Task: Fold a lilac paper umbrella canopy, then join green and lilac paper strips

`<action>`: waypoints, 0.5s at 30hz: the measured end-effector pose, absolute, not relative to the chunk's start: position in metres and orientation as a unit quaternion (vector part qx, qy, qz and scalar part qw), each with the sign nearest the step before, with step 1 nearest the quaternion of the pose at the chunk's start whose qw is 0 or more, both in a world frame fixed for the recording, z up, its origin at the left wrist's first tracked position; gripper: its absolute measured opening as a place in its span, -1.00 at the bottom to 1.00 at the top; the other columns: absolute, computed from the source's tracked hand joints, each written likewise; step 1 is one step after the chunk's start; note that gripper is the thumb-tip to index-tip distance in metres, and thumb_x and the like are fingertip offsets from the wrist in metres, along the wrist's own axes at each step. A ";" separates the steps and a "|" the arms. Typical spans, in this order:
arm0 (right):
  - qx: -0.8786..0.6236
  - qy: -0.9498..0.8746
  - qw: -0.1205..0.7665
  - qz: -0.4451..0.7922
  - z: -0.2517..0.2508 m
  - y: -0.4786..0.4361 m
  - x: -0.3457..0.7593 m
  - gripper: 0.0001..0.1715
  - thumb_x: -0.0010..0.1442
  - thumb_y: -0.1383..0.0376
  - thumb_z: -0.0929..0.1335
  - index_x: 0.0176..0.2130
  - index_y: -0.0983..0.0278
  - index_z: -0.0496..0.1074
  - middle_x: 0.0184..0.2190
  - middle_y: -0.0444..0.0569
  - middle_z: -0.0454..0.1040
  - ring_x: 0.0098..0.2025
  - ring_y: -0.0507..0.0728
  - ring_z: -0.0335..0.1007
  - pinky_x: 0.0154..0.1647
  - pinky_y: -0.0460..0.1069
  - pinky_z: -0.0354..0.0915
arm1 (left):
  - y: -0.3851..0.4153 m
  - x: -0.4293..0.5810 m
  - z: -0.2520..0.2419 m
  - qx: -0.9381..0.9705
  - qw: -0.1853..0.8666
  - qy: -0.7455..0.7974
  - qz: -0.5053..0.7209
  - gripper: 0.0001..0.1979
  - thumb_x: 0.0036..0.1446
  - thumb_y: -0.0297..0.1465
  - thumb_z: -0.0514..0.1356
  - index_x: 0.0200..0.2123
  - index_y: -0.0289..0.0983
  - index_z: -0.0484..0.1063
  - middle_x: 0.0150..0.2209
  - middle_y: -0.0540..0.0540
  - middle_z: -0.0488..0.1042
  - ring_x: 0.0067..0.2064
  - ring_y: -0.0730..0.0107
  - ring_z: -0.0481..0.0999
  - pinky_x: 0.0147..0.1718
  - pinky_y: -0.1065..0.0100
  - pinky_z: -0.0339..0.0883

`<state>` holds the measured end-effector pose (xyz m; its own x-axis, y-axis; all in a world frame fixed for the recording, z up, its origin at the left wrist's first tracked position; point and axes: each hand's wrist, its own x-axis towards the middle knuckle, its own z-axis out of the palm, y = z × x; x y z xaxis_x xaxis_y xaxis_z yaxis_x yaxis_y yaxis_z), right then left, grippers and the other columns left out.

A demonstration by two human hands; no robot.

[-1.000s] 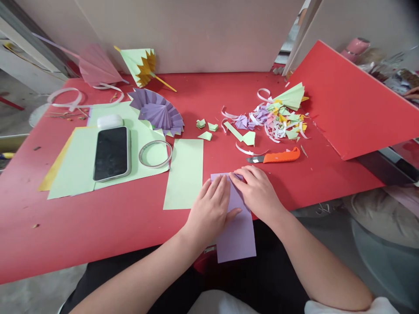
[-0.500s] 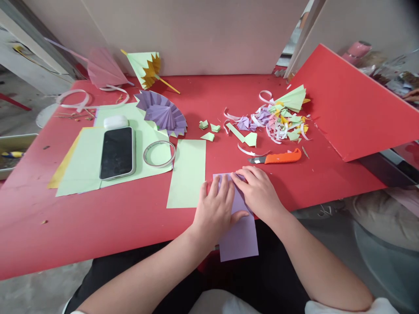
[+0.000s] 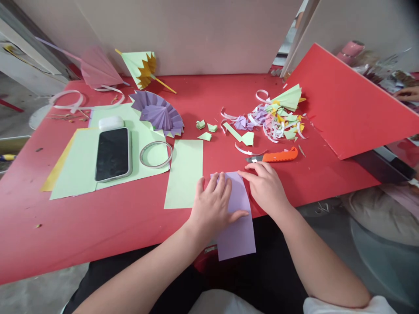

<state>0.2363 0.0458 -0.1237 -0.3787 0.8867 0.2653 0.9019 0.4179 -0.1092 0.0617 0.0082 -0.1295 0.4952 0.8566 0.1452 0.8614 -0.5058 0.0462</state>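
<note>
A strip of purple paper (image 3: pixel 236 237) lies at the table's front edge, its lower end hanging over my lap. My left hand (image 3: pixel 213 205) rests flat on its upper left part, fingers spread and thumb stretched across the sheet. At the paper's upper right corner, the index fingertip of my right hand (image 3: pixel 266 185) touches the edge; its other fingers stretch out over the red table. Just beyond that hand lies an orange utility knife (image 3: pixel 279 155) with its blade pointing left. A pale green paper strip (image 3: pixel 185 172) is left of the purple one.
Farther left, a phone (image 3: pixel 113 155), a white case (image 3: pixel 111 122) and a tape roll (image 3: pixel 141 159) lie on green sheets (image 3: pixel 78 163). Behind them are a purple pleated fan (image 3: pixel 160 114) and paper umbrellas (image 3: pixel 135 65). Paper scraps (image 3: pixel 275 122) sit near a red board (image 3: pixel 353 104); another person's hand shows at right.
My right hand has slid rightward along the paper's top edge to its corner, uncovering more of the sheet. My left hand stays pressed on the paper. The view has shifted slightly.
</note>
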 end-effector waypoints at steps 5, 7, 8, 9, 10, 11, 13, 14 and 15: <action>-0.545 -0.825 0.151 0.007 -0.123 0.047 0.236 -0.57 0.15 0.52 0.20 -0.12 0.22 0.51 -0.21 0.01 0.45 -0.15 0.16 0.25 -0.12 0.05 0.27 | 0.015 0.064 -0.125 -0.857 -0.018 -0.507 -0.089 -0.10 0.01 0.23 -0.23 0.13 -0.35 0.23 0.07 -0.33 0.33 0.04 -0.07 0.30 0.01 -0.10 0.08; -0.548 -0.822 0.154 0.007 -0.123 0.047 0.234 -0.61 0.16 0.48 0.21 -0.13 0.22 0.51 -0.22 0.01 0.45 -0.17 0.16 0.25 -0.15 0.04 0.27 | 0.016 0.066 -0.125 -0.854 -0.022 -0.510 -0.097 -0.08 -0.01 0.24 -0.24 0.13 -0.34 0.23 0.08 -0.33 0.33 0.05 -0.08 0.29 0.01 -0.09 0.08; -0.549 -0.821 0.156 0.004 -0.123 0.047 0.233 -0.63 0.17 0.45 0.22 -0.14 0.22 0.51 -0.23 0.01 0.45 -0.18 0.16 0.25 -0.16 0.05 0.27 | 0.016 0.066 -0.127 -0.856 -0.020 -0.506 -0.100 -0.09 0.01 0.23 -0.25 0.14 -0.36 0.22 0.11 -0.33 0.30 0.08 -0.09 0.26 0.02 -0.09 0.07; -0.549 -0.821 0.157 0.000 -0.123 0.046 0.232 -0.65 0.18 0.43 0.22 -0.15 0.22 0.52 -0.24 0.01 0.45 -0.18 0.16 0.25 -0.18 0.04 0.26 | 0.016 0.066 -0.128 -0.861 -0.017 -0.497 -0.103 -0.09 0.02 0.22 -0.25 0.15 -0.37 0.20 0.14 -0.33 0.26 0.13 -0.10 0.21 0.05 -0.09 0.04; -0.550 -0.821 0.156 -0.004 -0.123 0.046 0.230 -0.66 0.19 0.41 0.23 -0.15 0.22 0.52 -0.25 0.01 0.45 -0.19 0.16 0.25 -0.19 0.04 0.25 | 0.016 0.066 -0.130 -0.867 -0.016 -0.487 -0.106 -0.09 0.05 0.20 -0.27 0.17 -0.39 0.18 0.18 -0.32 0.22 0.17 -0.09 0.15 0.08 -0.09 0.01; -0.550 -0.821 0.154 -0.009 -0.122 0.045 0.229 -0.67 0.19 0.41 0.23 -0.16 0.22 0.52 -0.26 0.01 0.45 -0.20 0.16 0.25 -0.20 0.04 0.24 | 0.016 0.066 -0.132 -0.872 -0.016 -0.476 -0.109 -0.10 0.06 0.19 -0.28 0.18 -0.41 0.15 0.20 -0.30 0.19 0.21 -0.08 0.10 0.11 -0.09 -0.03; -0.554 -0.819 0.147 -0.020 -0.121 0.045 0.228 -0.68 0.18 0.40 0.24 -0.16 0.22 0.52 -0.26 0.01 0.45 -0.20 0.16 0.25 -0.22 0.04 0.21 | 0.016 0.065 -0.134 -0.878 -0.022 -0.464 -0.112 -0.11 0.08 0.17 -0.28 0.20 -0.40 0.12 0.23 -0.26 0.16 0.26 -0.04 0.02 0.16 -0.08 -0.09; -0.557 -0.818 0.142 -0.026 -0.121 0.044 0.228 -0.69 0.18 0.40 0.24 -0.16 0.21 0.52 -0.26 0.00 0.46 -0.20 0.16 0.24 -0.23 0.05 0.19 | 0.016 0.064 -0.135 -0.878 -0.026 -0.464 -0.113 -0.12 0.08 0.17 -0.28 0.20 -0.38 0.13 0.23 -0.24 0.16 0.26 -0.05 0.01 0.17 -0.10 -0.12; -0.560 -0.816 0.138 -0.030 -0.121 0.044 0.228 -0.69 0.17 0.40 0.25 -0.16 0.20 0.52 -0.26 0.00 0.46 -0.19 0.17 0.24 -0.24 0.05 0.18 | 0.016 0.063 -0.134 -0.877 -0.029 -0.466 -0.113 -0.13 0.08 0.18 -0.26 0.20 -0.35 0.14 0.23 -0.23 0.16 0.27 -0.06 0.01 0.17 -0.11 -0.13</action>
